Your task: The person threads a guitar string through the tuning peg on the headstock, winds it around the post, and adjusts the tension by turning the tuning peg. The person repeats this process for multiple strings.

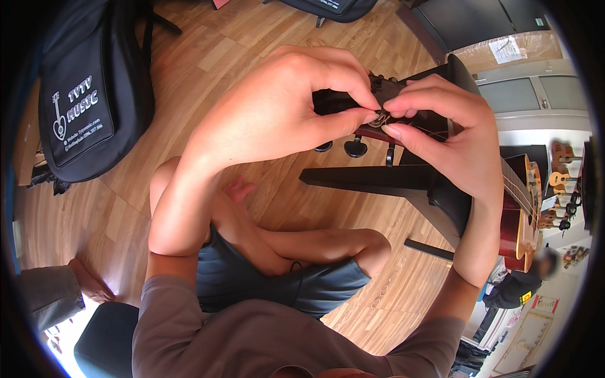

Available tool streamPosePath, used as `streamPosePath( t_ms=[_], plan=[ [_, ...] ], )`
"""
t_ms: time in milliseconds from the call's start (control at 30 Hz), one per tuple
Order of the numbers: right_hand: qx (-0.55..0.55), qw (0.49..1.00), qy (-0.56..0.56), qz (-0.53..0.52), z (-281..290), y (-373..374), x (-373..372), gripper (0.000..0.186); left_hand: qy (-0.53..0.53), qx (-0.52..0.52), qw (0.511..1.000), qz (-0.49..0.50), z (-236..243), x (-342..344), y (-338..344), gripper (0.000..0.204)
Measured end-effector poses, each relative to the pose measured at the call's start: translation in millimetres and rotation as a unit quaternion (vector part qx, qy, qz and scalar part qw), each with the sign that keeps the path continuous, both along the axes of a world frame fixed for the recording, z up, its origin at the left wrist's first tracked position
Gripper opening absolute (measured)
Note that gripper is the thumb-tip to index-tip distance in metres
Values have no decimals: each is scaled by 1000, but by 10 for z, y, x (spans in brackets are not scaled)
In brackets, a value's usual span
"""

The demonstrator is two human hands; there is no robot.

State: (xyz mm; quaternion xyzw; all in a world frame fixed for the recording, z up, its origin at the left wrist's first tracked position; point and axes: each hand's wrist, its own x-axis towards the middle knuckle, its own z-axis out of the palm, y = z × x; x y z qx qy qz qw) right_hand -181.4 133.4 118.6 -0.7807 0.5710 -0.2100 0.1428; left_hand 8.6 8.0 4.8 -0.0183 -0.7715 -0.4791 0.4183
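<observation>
A dark guitar headstock [333, 101] lies in front of me, with black tuning pegs [355, 148] along its near edge and more on the far edge. My left hand [271, 107] reaches over it from the left, thumb and index finger pinched at a small, thin curled guitar string [382, 120]. From the right, my right hand [450, 126] closes its thumb and fingers on the same string, its fingertips almost touching the left ones. Both hands hide much of the headstock. Strings [518, 186] run over the reddish-brown guitar body [513, 236] at the right.
Beneath the headstock is a black angular support [365, 179]. A black padded instrument bag [94, 94] stands at the left on the wooden floor [208, 60]. A person's foot [91, 282] is at lower left; another person [513, 286] and hanging small guitars [559, 181] are at the right.
</observation>
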Motion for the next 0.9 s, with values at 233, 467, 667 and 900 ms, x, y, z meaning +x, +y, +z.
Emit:
streamPosePath(
  t_ms=[233,467,667,900],
  plan=[
    [15,999,31,-23,27,33,19,15,7,-10,1000,6,10,3,-3,15],
    [-42,997,65,-12,-18,21,63,12,-3,-6,1000,3,-11,-6,-11,13],
    [-7,998,32,-47,-30,22,116,10,-8,-11,1000,8,-19,1,-17,13],
    [11,998,3,-64,-40,32,106,9,-11,-4,1000,9,-14,-4,0,16]
  ],
)
